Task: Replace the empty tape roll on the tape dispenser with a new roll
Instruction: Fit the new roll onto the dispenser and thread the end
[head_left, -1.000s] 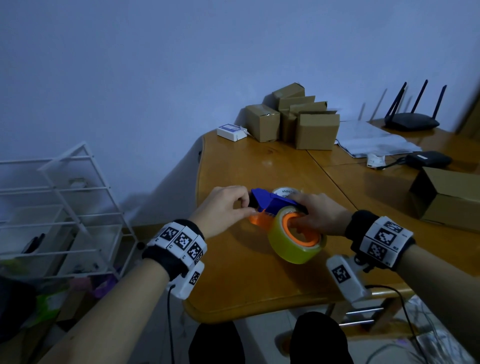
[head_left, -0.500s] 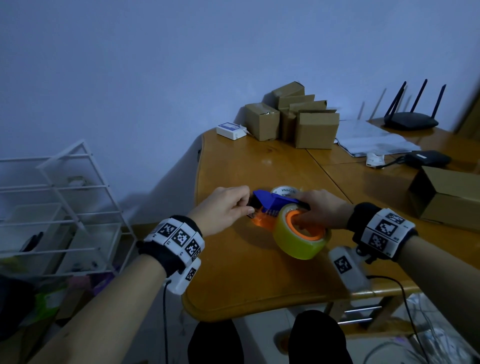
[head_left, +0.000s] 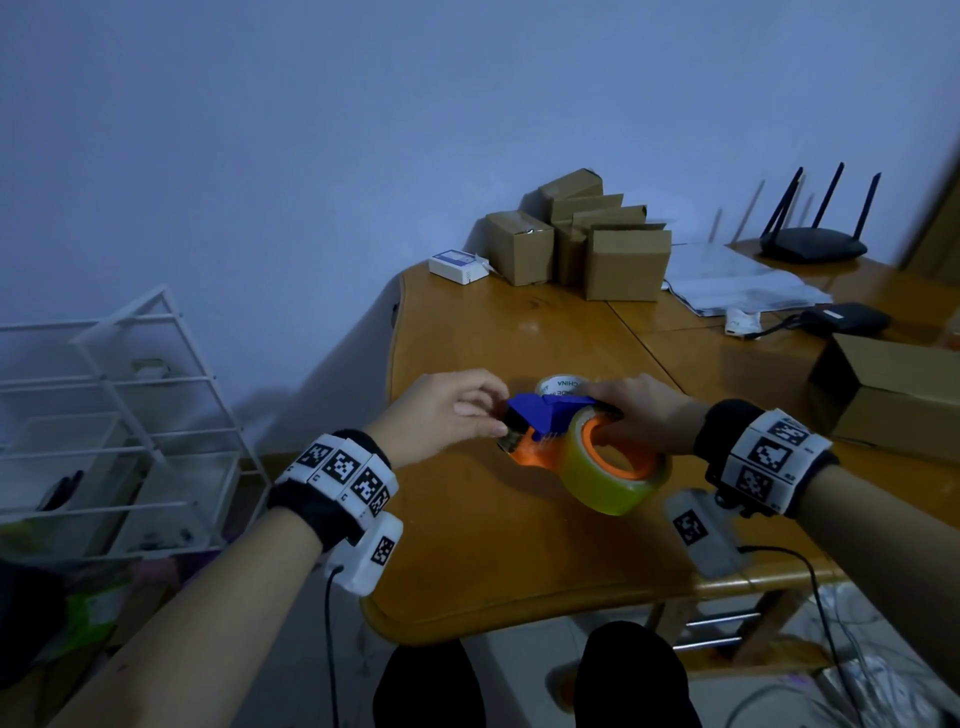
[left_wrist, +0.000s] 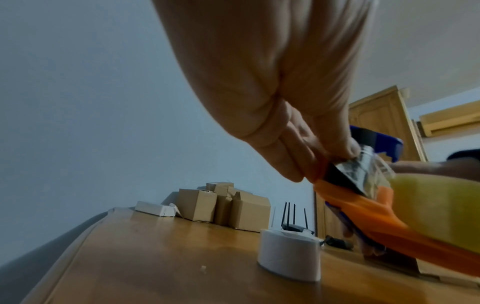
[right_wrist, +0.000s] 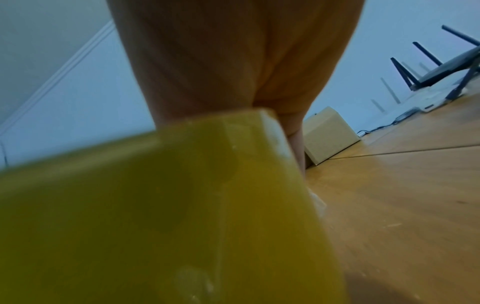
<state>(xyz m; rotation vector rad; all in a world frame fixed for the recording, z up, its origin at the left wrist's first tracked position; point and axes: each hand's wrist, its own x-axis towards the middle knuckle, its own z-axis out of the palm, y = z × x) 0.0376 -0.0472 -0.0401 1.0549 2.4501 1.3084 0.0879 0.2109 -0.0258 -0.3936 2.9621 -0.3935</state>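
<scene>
1. Your left hand (head_left: 441, 415) kept a pinching grip on the loose tape end (left_wrist: 355, 174) at the nose of the dispenser (head_left: 540, 421), thumb and fingers (left_wrist: 293, 148) closed on it just by the blade.
2. Your right hand (head_left: 639, 415) gripped the dispenser from the far side, curled around its body; how its fingertips lay was hidden behind the new roll (head_left: 608, 467).
3. That yellow roll was already seated on the orange hub, and you held the dispenser tilted, just above or touching the surface (head_left: 519, 545); I could not tell which.
4. By the look of it, the empty roll (left_wrist: 288, 255) was already off: a white core stood on the surface just behind the dispenser, apart from your hands.
5. So the swap itself looked done. What seemed left was the threading: leading the tape end under the blue guard and over the blade so it sits ready to pull.
6. Whether the tape already ran through the slot was not clear from any view.
</scene>
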